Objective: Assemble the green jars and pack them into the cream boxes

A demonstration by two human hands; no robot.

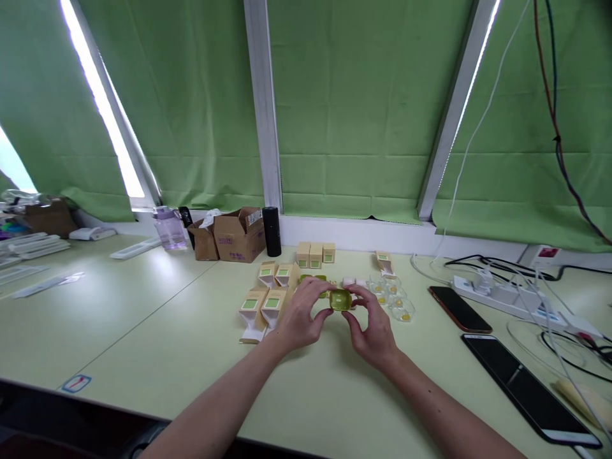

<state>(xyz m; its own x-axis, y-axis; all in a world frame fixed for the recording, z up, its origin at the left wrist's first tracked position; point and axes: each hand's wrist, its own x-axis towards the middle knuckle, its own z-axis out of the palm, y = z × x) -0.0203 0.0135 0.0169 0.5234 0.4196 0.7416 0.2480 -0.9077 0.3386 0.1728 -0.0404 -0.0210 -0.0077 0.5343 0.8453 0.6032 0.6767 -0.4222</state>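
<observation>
Just above the table, a small olive-green square dish [340, 299] is held between my two hands. My left hand [302, 313] grips its left side with thumb and forefinger. On the opposite side, the thumb and fingers of my right hand [373, 326] close on its right edge. Several cream cartons with green labels [271, 301] stand beside my left hand, some with open flaps. More green pieces [313, 278] lie behind the dish, partly hidden by my fingers. To the right of my right hand are clear round plastic cups [394, 290] with small yellow contents.
Small closed cartons [315, 254] stand at the back, with an open carton [384, 262] farther right. A brown cardboard box [239, 234], black cylinder [271, 231] and purple bottle [169, 228] line the wall. Phone [459, 308], tablet-like device [528, 386], power strip [507, 299] and cables occupy the right.
</observation>
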